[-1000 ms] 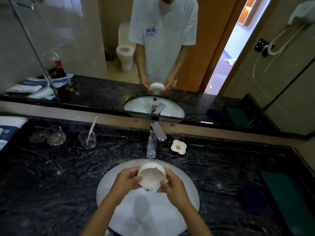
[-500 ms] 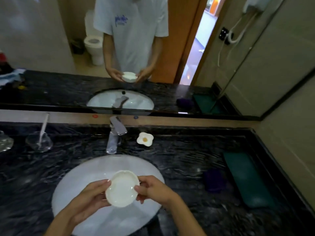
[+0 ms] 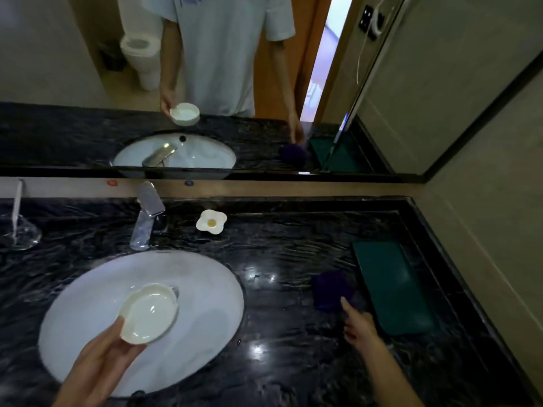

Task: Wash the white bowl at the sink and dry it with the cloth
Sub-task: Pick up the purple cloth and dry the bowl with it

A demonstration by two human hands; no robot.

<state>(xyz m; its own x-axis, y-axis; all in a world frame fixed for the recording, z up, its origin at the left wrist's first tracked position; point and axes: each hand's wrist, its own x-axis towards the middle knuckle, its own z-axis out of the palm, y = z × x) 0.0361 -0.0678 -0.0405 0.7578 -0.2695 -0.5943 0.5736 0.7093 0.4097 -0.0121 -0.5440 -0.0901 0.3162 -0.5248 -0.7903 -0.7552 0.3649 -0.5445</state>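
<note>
The white bowl [image 3: 149,312] is held upright over the white oval sink [image 3: 205,312], its inside facing up. My left hand [image 3: 102,356] grips it from below at its near rim. A dark purple cloth [image 3: 330,289] lies crumpled on the black marble counter to the right of the sink. My right hand [image 3: 357,326] is stretched toward it with fingers apart, one fingertip at the cloth's near edge, holding nothing. The chrome faucet [image 3: 147,218] stands behind the sink with no water visible.
A flower-shaped white dish [image 3: 211,222] sits right of the faucet. A dark green tray [image 3: 390,286] lies beyond the cloth near the right wall. A glass with a stick [image 3: 17,230] stands at the far left. A mirror [image 3: 205,83] runs along the back.
My right hand has let go of the bowl and moved right to the purple cloth. The left hand alone now holds the bowl. The view has swung to the right.
</note>
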